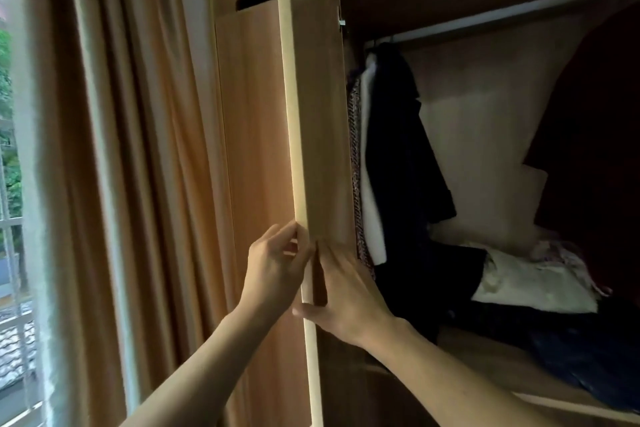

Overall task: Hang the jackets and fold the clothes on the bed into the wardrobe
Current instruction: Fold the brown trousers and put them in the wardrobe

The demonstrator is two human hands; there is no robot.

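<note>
Light wood wardrobe door [322, 115], seen edge-on, with both my hands on its free edge. My left hand [273, 271] is on the outer side, fingers curled in and gripping the edge. My right hand [346, 291] lies flat on the inner face, fingers straight, thumb across the edge, gripping nothing.

Task things: a dark jacket [398, 149] hangs from the rail [502, 16] at the left end, just beside the door's hinge side. The folded clothes [530, 284] are piled on the shelf [485, 357] below. The bed is not in view, so I can't tell if anything is left on it.

Step, as I judge it: swinging the door, likely shutting it, though the direction isn't certain.

To do it well:
- Steer with the left hand.
- Let the right palm push, and slide it off the inner face before the gap narrows so the fingers don't get caught.
- Check that the jacket hem and sleeve sit inside the frame.
- Keep the swing slow and clear of the curtain [138, 149] behind it.
</note>
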